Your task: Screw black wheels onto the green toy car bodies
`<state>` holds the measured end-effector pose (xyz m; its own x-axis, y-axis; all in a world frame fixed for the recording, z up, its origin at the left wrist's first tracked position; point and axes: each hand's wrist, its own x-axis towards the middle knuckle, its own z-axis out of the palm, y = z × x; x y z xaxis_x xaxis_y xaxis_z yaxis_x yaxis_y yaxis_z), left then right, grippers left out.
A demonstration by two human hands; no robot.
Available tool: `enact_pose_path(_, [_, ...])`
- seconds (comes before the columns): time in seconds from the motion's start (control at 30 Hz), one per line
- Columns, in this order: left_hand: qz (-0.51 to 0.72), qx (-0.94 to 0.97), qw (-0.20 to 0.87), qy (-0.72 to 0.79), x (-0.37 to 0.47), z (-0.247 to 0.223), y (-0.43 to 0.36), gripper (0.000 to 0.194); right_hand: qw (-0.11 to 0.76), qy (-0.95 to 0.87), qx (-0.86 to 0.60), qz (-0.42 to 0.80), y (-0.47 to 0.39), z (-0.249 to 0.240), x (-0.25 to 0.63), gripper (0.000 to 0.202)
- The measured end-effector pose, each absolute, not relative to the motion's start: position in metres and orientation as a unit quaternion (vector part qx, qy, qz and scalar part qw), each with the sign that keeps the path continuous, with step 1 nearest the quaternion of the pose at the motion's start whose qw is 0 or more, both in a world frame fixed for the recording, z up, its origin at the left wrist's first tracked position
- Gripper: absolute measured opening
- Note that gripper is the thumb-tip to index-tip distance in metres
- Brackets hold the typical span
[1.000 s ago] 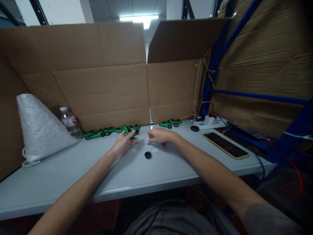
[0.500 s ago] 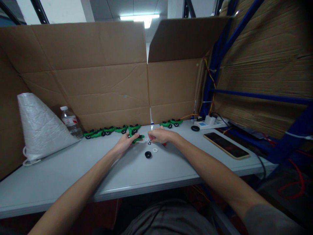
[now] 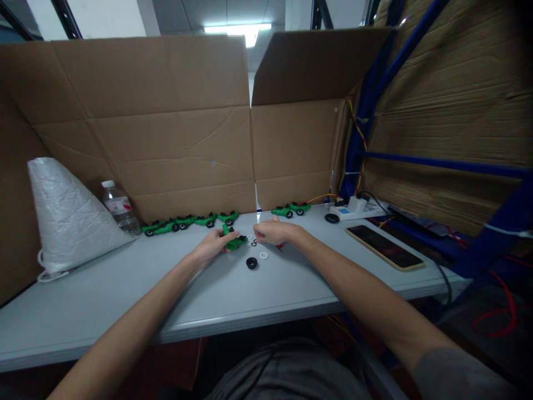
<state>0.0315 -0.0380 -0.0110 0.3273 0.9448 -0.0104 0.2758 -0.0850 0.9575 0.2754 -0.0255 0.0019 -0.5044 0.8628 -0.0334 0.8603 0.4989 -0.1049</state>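
Observation:
My left hand (image 3: 213, 244) is closed around a green toy car (image 3: 236, 243) with black parts, held just above the table left of centre. To its right, my right hand (image 3: 270, 230) is curled low over the tabletop. Bits of red show at its fingertips and beneath its palm, but the fingers hide what it is. Small black rings (image 3: 254, 243) lie just below the right fingertips, with small white pieces close by. Nearer to me are a black toy wheel (image 3: 251, 263) and a white ring (image 3: 264, 255).
Several green toy cars (image 3: 183, 222) stand in a row at the back left; others (image 3: 291, 209) are at the back right. A white bag (image 3: 75, 222), a bottle (image 3: 120, 206), a black ring (image 3: 332, 218), a phone (image 3: 385, 247) and a power strip (image 3: 362, 209) are on the table (image 3: 200, 308).
The green toy car in my left hand has turned and come slightly toward me, apart from the row behind it. My right hand has stayed nearly in place.

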Motion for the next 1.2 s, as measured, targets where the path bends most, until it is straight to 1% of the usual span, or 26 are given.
enact_pose_path(0.1, [0.34,0.667,0.465,0.472,0.03,-0.01,-0.038,0.049,-0.01,-0.866,-0.499,0.036,-0.027,0.003,0.274,0.012])
enact_pose_path(0.2, [0.348,0.682,0.425,0.483,0.028,-0.011,-0.035,0.047,-0.01,-0.868,-0.497,0.014,-0.029,0.005,0.273,0.017])
enact_pose_path(0.37, [0.363,0.693,0.362,0.507,0.024,-0.021,-0.024,0.063,0.009,-0.871,-0.491,0.001,-0.03,0.008,0.274,0.018])
enact_pose_path(0.47, [0.34,0.734,0.286,0.513,0.021,-0.022,-0.022,0.061,0.027,-0.876,-0.481,0.011,-0.029,0.007,0.277,0.016])
enact_pose_path(0.57, [0.307,0.762,0.23,0.522,0.017,-0.018,-0.024,0.058,0.064,-0.885,-0.461,0.02,-0.026,0.003,0.28,0.01])
enact_pose_path(0.7, [0.3,0.772,0.223,0.514,0.014,-0.017,-0.022,0.051,0.132,-0.888,-0.44,0.029,-0.018,-0.004,0.281,0.017])
enact_pose_path(0.87, [0.292,0.804,0.204,0.477,0.014,-0.019,-0.018,0.044,0.224,-0.892,-0.392,0.001,-0.016,0.001,0.277,0.02])
enact_pose_path(1.0, [0.297,0.819,0.188,0.454,0.015,-0.017,-0.021,0.045,0.297,-0.884,-0.36,0.037,-0.022,0.007,0.269,0.01])
enact_pose_path(1.07, [0.301,0.824,0.177,0.447,0.016,-0.016,-0.025,0.047,0.316,-0.88,-0.349,0.066,-0.025,0.007,0.264,0.007])
enact_pose_path(1.2, [0.297,0.841,0.125,0.435,0.017,-0.013,-0.03,0.05,0.34,-0.874,-0.335,0.095,-0.028,0.002,0.255,0.009])
